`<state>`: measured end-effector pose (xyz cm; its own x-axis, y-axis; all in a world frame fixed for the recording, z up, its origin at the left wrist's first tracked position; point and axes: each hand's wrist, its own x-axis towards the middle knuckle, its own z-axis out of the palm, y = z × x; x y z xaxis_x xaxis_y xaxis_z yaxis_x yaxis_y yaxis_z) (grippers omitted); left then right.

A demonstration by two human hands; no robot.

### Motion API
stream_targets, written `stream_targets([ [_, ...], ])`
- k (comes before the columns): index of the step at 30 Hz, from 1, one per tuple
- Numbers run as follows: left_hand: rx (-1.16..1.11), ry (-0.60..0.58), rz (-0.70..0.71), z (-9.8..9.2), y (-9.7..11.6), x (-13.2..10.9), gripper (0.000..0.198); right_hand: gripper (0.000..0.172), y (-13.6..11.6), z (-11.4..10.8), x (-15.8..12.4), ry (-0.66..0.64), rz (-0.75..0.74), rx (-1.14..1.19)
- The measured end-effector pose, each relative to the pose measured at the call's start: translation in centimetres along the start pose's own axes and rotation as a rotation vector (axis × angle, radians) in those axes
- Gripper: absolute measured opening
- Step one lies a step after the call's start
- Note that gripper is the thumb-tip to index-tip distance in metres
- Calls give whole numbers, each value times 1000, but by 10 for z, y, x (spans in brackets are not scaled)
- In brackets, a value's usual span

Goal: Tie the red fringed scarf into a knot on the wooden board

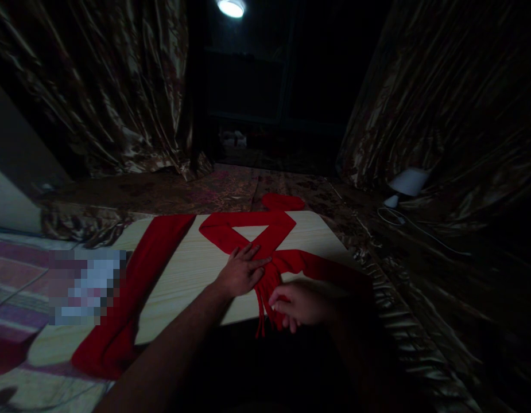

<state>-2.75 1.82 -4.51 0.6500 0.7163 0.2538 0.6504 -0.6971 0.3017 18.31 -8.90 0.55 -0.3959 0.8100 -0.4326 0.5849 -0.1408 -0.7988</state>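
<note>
A red scarf lies folded into a triangular loop on a light wood-grain table, its fringe pointing toward me. My left hand rests on the crossing of the loop with fingers spread, pressing the cloth down. Close beside it, my right hand is curled with thumb and forefinger together at the scarf's fringe. A red length of cloth runs from there to the table's right side. Another red strip lies along the left side; whether these join is hidden.
Red cloth lies past the table's far edge. A white lamp with a cord stands at the right. Patterned curtains hang around a dark window. A blurred-out item sits at the left, near a striped cloth.
</note>
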Motion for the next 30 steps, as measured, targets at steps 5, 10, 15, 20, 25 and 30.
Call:
stream_targets([
  [5,-12,12,26,-3,3,-2,44,28,7,-30,-13,93,-33,-110],
  [10,-27,38,98,-5,5,-1,49,19,15,-48,4,698,-191,-566],
  [15,-35,-11,127,-5,5,-1,57,32,15,-53,17,560,-232,-705],
  [20,-25,-81,117,-5,5,-1,58,31,17,-65,27,531,-245,-913],
  [25,-32,-103,117,-6,6,-1,58,29,14,-62,28,544,-137,-1030],
  [30,-78,-102,124,-6,5,-1,56,23,11,-43,30,639,-91,-837],
])
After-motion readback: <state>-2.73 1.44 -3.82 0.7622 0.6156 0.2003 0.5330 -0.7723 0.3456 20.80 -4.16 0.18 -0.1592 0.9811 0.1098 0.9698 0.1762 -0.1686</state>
